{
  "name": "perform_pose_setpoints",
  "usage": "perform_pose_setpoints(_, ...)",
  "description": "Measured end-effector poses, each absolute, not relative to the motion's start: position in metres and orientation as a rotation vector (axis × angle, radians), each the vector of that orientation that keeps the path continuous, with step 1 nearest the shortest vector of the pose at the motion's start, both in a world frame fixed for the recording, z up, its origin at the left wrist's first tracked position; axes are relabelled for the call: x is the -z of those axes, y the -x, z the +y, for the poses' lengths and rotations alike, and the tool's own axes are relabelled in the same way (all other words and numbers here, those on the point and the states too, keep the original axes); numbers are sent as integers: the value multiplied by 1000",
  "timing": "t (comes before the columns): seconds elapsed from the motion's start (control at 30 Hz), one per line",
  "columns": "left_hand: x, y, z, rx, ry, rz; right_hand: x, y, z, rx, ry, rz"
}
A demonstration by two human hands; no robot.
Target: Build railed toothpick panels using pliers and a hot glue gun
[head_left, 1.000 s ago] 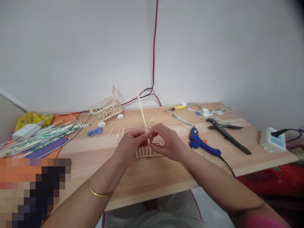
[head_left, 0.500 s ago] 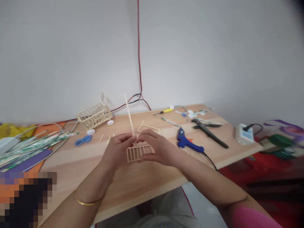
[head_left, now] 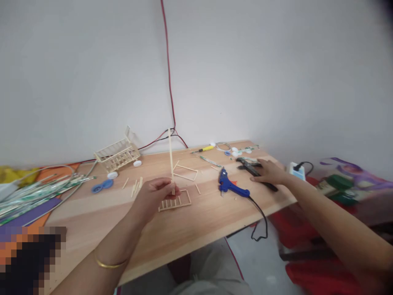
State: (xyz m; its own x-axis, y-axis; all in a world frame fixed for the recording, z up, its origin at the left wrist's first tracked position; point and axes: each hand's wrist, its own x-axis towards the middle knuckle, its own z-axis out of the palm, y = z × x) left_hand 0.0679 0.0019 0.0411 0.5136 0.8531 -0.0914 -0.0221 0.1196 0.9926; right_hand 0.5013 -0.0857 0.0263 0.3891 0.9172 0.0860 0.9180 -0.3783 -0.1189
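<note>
In the head view, my left hand (head_left: 158, 190) pinches a long thin wooden stick (head_left: 171, 153) that stands nearly upright. Just below those fingers lies a small ladder-like stick frame (head_left: 186, 203), partly covered by the hand. My right hand (head_left: 270, 172) is over the black-handled cutters (head_left: 252, 169), with thumb and fingers apart on either side of the handles. Left of the cutters rests a blue glue gun (head_left: 231, 185). Behind my left hand is an open rectangle of sticks (head_left: 187, 168); short cut sticks (head_left: 137, 187) lie to its left.
A cart-like stick model (head_left: 118, 155) with white cap wheels stands at the back left. Blue caps (head_left: 102, 185) and wrapped sticks (head_left: 46, 192) lie at left. At the back is a yellow-handled tool (head_left: 207, 148). A white socket box (head_left: 297, 170) sits at the right edge.
My right hand has left the stick and moved right to the cutters. My left hand still holds the stick. The view has turned slightly right.
</note>
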Motion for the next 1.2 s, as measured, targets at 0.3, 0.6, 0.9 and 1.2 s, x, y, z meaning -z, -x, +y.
perform_pose_setpoints(0.3, -37, -62, 4, -738, -1311, 783, -11, -497, -87, -48, 2489, -1666)
perform_pose_setpoints(0.6, -46, -60, -3, -777, -1570, 735, -72, -352, -102, -418, 1866, -1947)
perform_pose_setpoints(0.9, -47, -57, -5, -796, -1630, 783, -74, -282, -92, -507, 1711, -2113)
perform_pose_setpoints(1.2, -46, -56, -8, -862, -1797, 758, -71, -272, -89, -504, 1719, -2102)
